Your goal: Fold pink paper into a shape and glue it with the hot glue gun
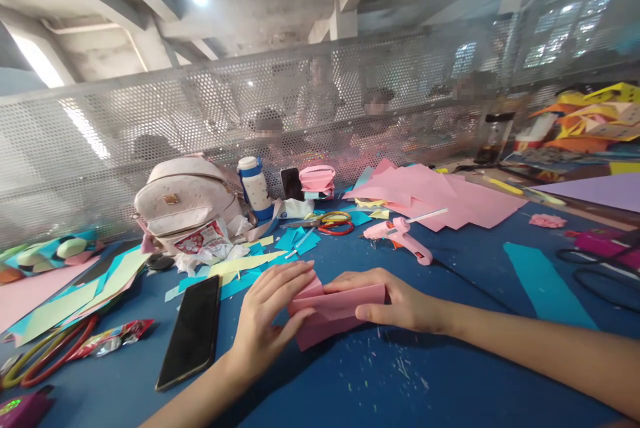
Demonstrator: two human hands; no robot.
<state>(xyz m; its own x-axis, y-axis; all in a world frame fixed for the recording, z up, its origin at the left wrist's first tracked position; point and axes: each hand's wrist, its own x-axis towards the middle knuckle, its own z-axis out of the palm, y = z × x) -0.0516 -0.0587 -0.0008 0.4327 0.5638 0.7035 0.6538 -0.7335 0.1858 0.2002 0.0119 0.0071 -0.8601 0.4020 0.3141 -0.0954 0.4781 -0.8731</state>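
Between my two hands is a piece of folded pink paper [335,311], held just above the blue table. My left hand [275,305] grips its left end, thumb in front and fingers over the top. At the other end, my right hand [387,298] pinches the paper with the thumb on the near side and the fingers behind. The folded flaps stand partly raised, and their inside is mostly hidden. Beyond my right hand lies a pink glue gun [400,238] with a clear glue stick in its back. A black smartphone [193,331] rests left of my left hand.
Pink paper sheets [440,195] are stacked at the back. Scissors [335,220] lie among blue and yellow scraps. A pale backpack [187,195] and a white bottle [255,188] stand before a perforated metal screen [210,95]. A blue strip [545,285] lies at right, near a black cable.
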